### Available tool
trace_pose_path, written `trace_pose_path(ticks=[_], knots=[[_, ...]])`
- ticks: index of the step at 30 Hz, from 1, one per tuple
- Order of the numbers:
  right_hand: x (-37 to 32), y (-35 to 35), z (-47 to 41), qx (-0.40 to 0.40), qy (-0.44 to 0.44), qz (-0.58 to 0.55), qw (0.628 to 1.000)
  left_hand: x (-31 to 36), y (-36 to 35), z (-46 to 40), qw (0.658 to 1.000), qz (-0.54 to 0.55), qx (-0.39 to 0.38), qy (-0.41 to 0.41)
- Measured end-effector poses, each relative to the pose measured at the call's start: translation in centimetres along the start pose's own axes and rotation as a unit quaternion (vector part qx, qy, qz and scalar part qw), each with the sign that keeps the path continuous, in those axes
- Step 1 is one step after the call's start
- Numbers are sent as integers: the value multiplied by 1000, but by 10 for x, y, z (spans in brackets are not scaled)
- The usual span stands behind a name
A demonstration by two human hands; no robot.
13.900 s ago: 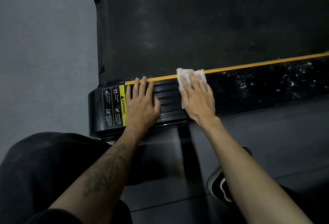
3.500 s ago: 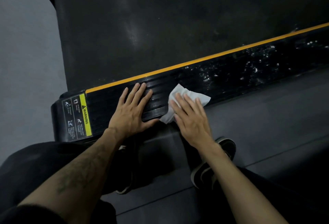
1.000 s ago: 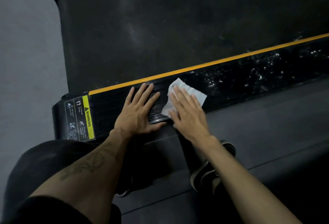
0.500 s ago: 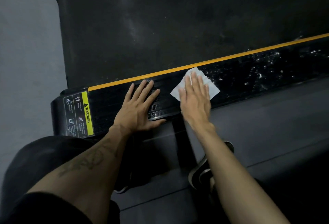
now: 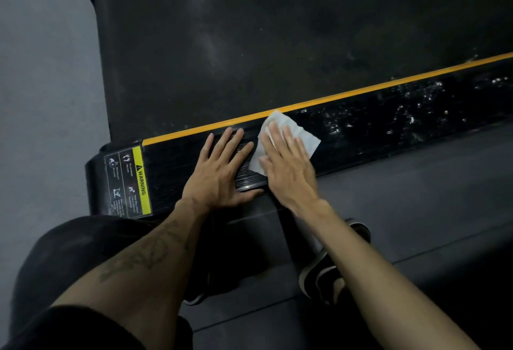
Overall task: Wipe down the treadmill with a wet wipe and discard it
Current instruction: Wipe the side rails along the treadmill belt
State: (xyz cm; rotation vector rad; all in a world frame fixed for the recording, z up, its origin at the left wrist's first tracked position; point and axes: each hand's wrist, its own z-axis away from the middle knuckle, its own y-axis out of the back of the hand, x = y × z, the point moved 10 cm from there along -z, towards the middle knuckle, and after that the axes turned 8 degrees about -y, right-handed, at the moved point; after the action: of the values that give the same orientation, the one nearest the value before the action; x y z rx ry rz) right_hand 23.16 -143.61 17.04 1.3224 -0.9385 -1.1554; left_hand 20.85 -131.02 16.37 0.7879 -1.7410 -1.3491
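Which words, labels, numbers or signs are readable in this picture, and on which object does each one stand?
"WARNING", with a triangle sign beside it: on the yellow strip of the warning sticker, at the end of the treadmill side rail.
The small white lines of text beside the pictograms on the sticker's black part: too small to read.
No other text shows.

Right hand [image 5: 288,172] covers half the wet wipe [image 5: 301,134] — warning label [image 5: 128,183] small print too tiny to read
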Motion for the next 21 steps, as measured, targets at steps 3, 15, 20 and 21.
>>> trace_pose_path(ticks=[3,15,20,21], knots=[[36,7,-13,5,-22,-8,1000,0,-1,0,1000,-5,-6,0],[60,7,-30,-16,-109,-36,993,-1,0,0,1000,-6,-13,3],[-1,1,-18,-15,-53,-26,998,-1,-1,0,1000,-2,0,-1],[-3,0,-17,-26,-17,-23,999,0,-1,0,1000,-2,2,-2]])
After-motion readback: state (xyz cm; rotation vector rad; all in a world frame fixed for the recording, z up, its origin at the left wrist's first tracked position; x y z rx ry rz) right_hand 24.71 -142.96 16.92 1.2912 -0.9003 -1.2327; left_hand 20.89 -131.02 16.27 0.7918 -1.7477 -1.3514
